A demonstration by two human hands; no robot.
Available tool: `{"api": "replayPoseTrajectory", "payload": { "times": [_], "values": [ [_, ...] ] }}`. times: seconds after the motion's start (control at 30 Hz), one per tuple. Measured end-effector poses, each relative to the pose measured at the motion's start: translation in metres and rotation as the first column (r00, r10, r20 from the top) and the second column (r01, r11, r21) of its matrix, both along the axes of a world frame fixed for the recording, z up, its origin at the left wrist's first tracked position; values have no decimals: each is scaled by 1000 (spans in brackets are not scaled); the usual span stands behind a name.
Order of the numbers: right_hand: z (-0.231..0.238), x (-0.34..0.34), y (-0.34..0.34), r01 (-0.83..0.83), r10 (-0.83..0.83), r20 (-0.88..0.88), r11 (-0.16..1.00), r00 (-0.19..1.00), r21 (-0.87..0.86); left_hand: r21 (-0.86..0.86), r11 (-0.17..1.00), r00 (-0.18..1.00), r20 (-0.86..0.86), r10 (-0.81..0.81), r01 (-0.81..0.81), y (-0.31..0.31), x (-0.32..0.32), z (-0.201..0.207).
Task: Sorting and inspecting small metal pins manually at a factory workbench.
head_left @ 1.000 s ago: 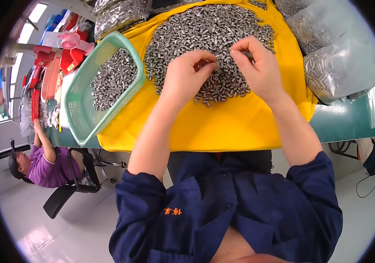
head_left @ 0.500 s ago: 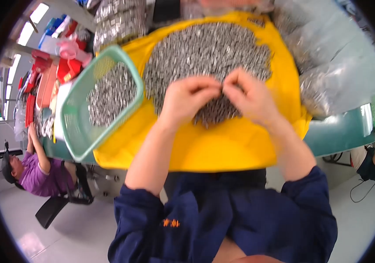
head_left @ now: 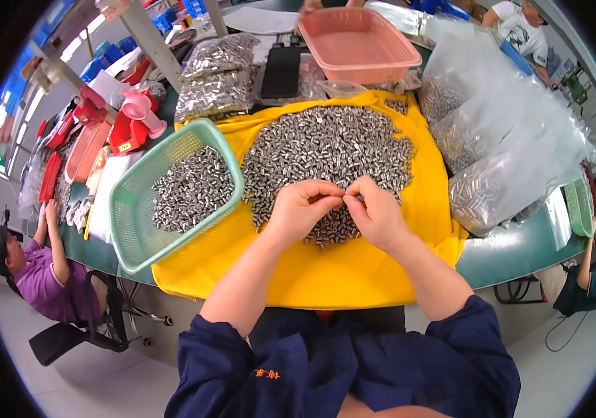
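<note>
My left hand and my right hand meet fingertip to fingertip over a wide heap of small silvery metal cylinders. Thumb and forefinger are pinched together on each hand. A tiny dark piece seems to sit where the fingertips touch, too small and covered to make out. The heap lies on a yellow cloth spread over the table. Left of my left hand stands a green plastic basket, tilted to my view, with more of the same small cylinders in it.
Clear bags of metal parts stand along the right, and more bags lie at the back left near a black phone. Beyond the cloth is a pink basket. Co-workers sit left and right; another is at the far right.
The view has tilted up, so the scene sits lower and the pink basket at the back shows. My hands stay pinched together over the heap, their fingertips slightly closer.
</note>
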State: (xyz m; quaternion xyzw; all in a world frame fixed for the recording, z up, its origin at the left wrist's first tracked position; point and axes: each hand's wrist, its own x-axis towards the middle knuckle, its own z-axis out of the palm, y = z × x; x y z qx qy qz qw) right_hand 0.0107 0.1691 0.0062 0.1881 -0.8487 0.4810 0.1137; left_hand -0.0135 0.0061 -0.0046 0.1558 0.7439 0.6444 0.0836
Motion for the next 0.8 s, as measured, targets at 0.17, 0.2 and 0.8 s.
{"api": "replayPoseTrajectory", "payload": {
  "times": [0.17,0.2,0.8],
  "values": [
    [2,0,-4,27,-29,109,999,994,21,-123,991,979,-199,34,-60,-3,3,-1],
    [-1,0,-7,46,-48,62,998,997,32,-135,989,971,-239,26,-60,-4,3,0],
    [-1,-4,-5,17,12,-179,987,984,159,-72,997,993,-112,31,-40,-4,1,12]
  ]
}}
